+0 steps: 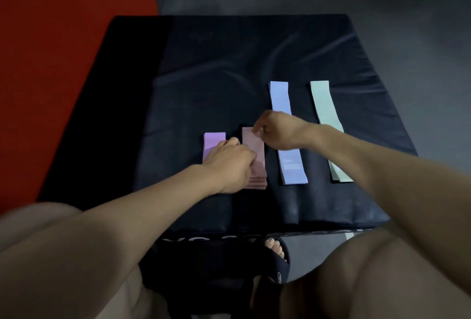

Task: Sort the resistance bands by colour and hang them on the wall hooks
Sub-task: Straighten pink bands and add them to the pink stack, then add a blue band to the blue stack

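While a foot in a black slide sandal [276, 255] rests on the floor just off the near edge, four flat fabric resistance bands lie in a row on the black padded mat [204, 69], all nearer its near edge than its far one. The left hand [229, 163] is curled, fingers pressing the near half of the folded dusty-pink band [252, 144], partly covering the short lilac band [212, 141] beside it. The right hand [277, 131] pinches the pink band's far end (fingertips blurred). Toward the right edge, the long pale-blue band [280, 97] and the mint-green band [322, 99] lie stretched out, apart.
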